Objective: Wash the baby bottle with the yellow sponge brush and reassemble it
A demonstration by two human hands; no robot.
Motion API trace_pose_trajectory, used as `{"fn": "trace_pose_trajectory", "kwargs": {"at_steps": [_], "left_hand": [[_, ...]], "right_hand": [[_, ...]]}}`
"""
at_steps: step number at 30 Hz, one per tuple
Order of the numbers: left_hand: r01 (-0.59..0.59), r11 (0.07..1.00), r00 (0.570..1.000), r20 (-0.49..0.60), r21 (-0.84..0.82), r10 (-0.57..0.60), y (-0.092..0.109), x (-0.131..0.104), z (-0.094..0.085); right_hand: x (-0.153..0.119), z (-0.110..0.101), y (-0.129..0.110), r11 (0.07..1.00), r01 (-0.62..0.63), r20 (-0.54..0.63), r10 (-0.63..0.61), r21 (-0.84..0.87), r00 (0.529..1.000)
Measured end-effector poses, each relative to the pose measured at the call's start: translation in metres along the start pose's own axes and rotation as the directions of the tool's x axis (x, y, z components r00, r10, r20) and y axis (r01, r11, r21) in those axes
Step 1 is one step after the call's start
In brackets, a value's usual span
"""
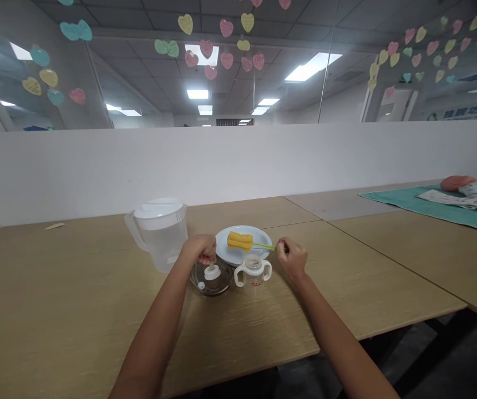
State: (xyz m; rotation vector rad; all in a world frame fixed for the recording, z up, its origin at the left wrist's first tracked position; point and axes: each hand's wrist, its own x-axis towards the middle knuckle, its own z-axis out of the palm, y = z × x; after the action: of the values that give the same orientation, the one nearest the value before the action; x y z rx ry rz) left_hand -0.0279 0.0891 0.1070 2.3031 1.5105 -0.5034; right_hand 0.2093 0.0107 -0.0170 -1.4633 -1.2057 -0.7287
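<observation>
- the wooden table (371, 282) spreads wide past your right hand (292, 256); its front edge passes under that forearm.
- that hand grasps the sponge brush (240, 241) by its green handle, yellow head over the plate (260, 235).
- your left hand (206, 248) curls at the teat cap (212, 272) over the dark dish (223, 284); i cannot tell if it pinches.
- the two-handled bottle (253, 277) stands just beside the dish.

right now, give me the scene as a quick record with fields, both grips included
left grip: at the teat in the bowl; contact unclear
right grip: closed on the brush
brush: yellow and green, held over the plate; contact unclear
bottle: upright, two-handled, on the near side of the plate
jug: lidded, left of the bowl
cloth: teal, far right
</observation>
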Motion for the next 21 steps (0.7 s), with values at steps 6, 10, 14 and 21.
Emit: {"fn": "trace_pose_trajectory", "kwargs": {"at_steps": [6,10,14,21], "left_hand": [[0.014,0.999,0.998,-0.065,0.048,-0.01,0.008,-0.006,0.002],[-0.046,0.994,0.984,-0.165,0.099,0.062,0.023,-0.021,-0.003],[-0.215,0.968,0.924,-0.294,0.127,0.244,0.041,-0.042,-0.007],[-0.48,0.854,0.834,-0.196,0.201,0.515,0.066,-0.054,0.009]], "right_hand": [[0.0,0.0,0.0,0.999,-0.04,0.027,0.04,0.005,0.999],[0.0,0.0,-0.001,0.996,-0.083,0.048,0.082,0.031,0.995],[0.004,-0.002,0.0,0.953,-0.275,0.012,0.276,0.129,0.961],[0.012,0.001,0.01,0.709,-0.609,-0.034,0.661,0.355,0.749]]}}
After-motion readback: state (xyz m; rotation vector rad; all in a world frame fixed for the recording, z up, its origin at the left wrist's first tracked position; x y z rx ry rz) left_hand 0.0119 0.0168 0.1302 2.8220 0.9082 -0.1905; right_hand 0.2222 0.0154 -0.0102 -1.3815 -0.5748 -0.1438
